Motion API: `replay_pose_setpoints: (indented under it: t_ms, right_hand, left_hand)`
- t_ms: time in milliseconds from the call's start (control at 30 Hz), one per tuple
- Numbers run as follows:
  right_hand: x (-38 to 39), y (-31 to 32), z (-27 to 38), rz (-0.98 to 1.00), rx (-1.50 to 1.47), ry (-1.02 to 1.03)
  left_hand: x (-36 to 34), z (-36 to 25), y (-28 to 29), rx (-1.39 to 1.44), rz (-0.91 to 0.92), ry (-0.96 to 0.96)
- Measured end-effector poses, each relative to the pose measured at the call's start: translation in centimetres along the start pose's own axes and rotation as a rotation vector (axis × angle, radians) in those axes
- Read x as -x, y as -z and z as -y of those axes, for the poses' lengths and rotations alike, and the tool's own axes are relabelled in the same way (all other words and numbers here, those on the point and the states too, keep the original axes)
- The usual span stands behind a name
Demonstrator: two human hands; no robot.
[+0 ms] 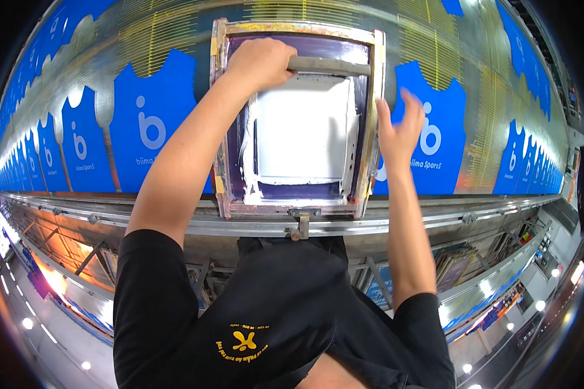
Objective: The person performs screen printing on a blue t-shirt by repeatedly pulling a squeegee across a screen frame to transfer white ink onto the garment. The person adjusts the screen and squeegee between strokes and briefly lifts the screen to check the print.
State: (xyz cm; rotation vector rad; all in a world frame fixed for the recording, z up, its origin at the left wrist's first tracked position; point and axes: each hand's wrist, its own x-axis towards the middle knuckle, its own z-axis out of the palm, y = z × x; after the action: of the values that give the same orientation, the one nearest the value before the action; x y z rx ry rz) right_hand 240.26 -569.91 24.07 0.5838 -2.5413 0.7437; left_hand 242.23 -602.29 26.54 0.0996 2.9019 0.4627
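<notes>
A long printing table (175, 39) (its metal rail along the near edge) carries a row of blue jersey-shaped fabric pieces (152, 123) and a framed printing screen (298, 117).

The screen frame (370, 117) lies flat on the long table, its worn rim smeared with yellow and purple, white ink pooled across the mesh inside. The squeegee (331, 65) sits crosswise at the frame's far end, its grey handle level, one end wrapped by the left hand (261, 61).
</notes>
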Motion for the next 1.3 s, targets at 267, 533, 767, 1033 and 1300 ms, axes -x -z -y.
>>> replay_pose_setpoints:
  t_ms: [267, 533, 767, 1033, 1300]
  right_hand:
    - [-6.3, -6.6, 4.2, 0.434, -0.067, 0.252]
    - [12.2, 4.7, 6.3, 0.518, -0.137, 0.223]
    - [19.1, 10.1, 6.8, 0.577, -0.147, 0.309]
    - [9.5, 8.0, 6.4, 0.51, -0.193, 0.318]
    - [-9.2, -5.6, 4.5, 0.495, -0.03, 0.217]
  left_hand:
    - [0.6, -1.2, -0.2, -0.035, -0.009, 0.087]
    - [19.2, -10.4, -8.4, 0.03, 0.003, 0.133]
    - [29.1, -16.2, -11.9, 0.127, -0.09, 0.168]
    - [19.8, -10.3, -4.0, 0.01, 0.052, -0.022]
    - [0.5, -0.4, 2.0, -0.013, -0.085, 0.075]
